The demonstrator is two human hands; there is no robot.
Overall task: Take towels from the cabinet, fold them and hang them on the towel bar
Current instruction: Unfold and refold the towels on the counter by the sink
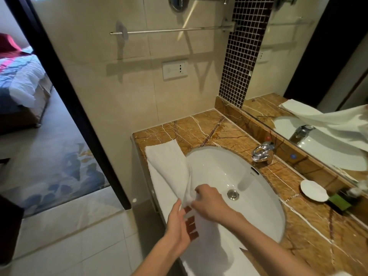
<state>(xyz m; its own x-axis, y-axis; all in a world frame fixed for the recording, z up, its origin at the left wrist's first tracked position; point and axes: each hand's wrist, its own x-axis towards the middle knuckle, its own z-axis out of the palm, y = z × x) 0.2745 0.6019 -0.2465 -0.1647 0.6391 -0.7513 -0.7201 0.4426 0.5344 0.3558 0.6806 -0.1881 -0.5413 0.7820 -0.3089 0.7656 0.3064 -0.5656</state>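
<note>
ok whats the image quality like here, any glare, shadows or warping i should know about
Head view: wide-angle warp bends the door frame and wall lines; the towel bar throws a hard, splayed shadow on the tiles below; soft highlights sit on the sink and faucet; the towel is nearly blown out, and both the left hand and right hand look slightly motion-blurred.

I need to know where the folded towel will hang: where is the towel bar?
The towel bar is on the tiled wall, upper centre, above the socket and left of the mosaic strip.
</note>
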